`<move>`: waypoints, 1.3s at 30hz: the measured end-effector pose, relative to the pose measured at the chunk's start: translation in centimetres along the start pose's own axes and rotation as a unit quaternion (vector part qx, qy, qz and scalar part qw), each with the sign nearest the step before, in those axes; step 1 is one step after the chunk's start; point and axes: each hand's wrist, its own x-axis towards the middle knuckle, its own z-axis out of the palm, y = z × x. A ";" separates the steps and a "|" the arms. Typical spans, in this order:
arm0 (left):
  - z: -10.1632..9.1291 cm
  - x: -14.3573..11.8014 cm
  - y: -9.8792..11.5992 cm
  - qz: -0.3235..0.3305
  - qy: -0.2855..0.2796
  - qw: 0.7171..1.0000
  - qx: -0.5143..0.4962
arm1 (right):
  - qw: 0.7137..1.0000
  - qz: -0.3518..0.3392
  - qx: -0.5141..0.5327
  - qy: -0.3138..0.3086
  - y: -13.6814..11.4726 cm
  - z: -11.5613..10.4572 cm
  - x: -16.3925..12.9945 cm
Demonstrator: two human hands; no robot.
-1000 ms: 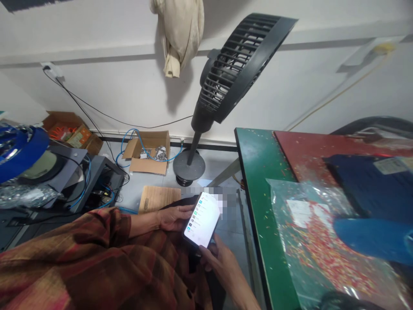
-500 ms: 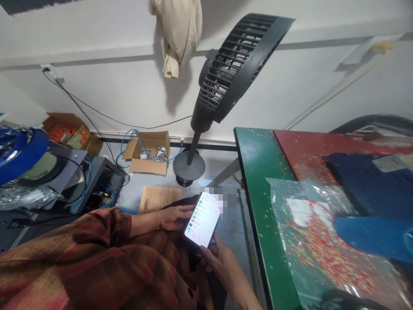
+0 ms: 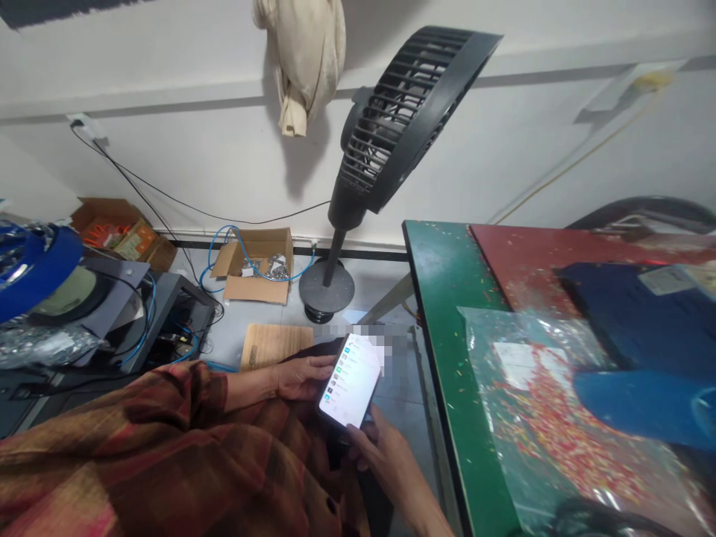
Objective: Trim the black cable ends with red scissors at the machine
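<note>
A smartphone [image 3: 351, 382] with a lit white screen is held tilted above my lap. The screen shows a list with small coloured icons, its text too small to read. My left hand [image 3: 305, 378] grips the phone along its left edge, the fingers partly hidden behind it. At the lower right corner, my right hand [image 3: 388, 455] closes around the phone, thumb on the bottom edge of the screen. A brown plaid shirt [image 3: 224, 455] covers my body and left arm.
Right of me stands a green table [image 3: 441, 276] bearing a plastic bag [image 3: 486, 350] of small red and yellow pieces. A black fan [image 3: 411, 112] rises ahead. An open cardboard box [image 3: 257, 289] and a wooden board [image 3: 274, 343] lie on the floor; equipment [image 3: 179, 306] with cables is left.
The surroundings have shifted slightly left in view, as my head turned a little. Both hands and the smartphone stay in the same position.
</note>
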 end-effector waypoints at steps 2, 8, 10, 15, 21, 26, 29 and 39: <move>0.2 -0.1 0.1 0.000 0.001 1.000 -0.001 | 1.000 0.002 -0.001 0.000 0.0 0.0 0.0; 0.3 -0.2 0.1 -0.003 0.007 1.000 -0.002 | 1.000 0.011 -0.005 -0.001 0.1 -0.1 0.0; 0.2 -0.1 0.1 -0.004 0.011 1.000 -0.003 | 1.000 0.010 -0.010 0.002 0.1 -0.1 0.1; 0.2 -0.1 0.0 0.000 0.018 1.000 -0.010 | 1.000 -0.001 -0.010 0.006 0.2 0.0 -0.1; 0.4 -0.2 0.0 0.004 0.023 1.000 -0.019 | 1.000 -0.005 -0.001 0.006 0.0 0.0 -0.2; 0.5 -0.4 0.1 0.003 0.037 0.999 -0.025 | 1.000 -0.006 0.006 -0.001 -0.1 0.0 -0.3; 0.6 -0.6 0.2 0.014 0.041 0.999 -0.028 | 0.999 -0.009 0.030 -0.015 0.2 0.1 -0.2; 0.6 -1.4 1.4 0.097 0.032 0.995 -0.007 | 0.999 -0.013 0.038 -0.020 3.9 1.0 0.6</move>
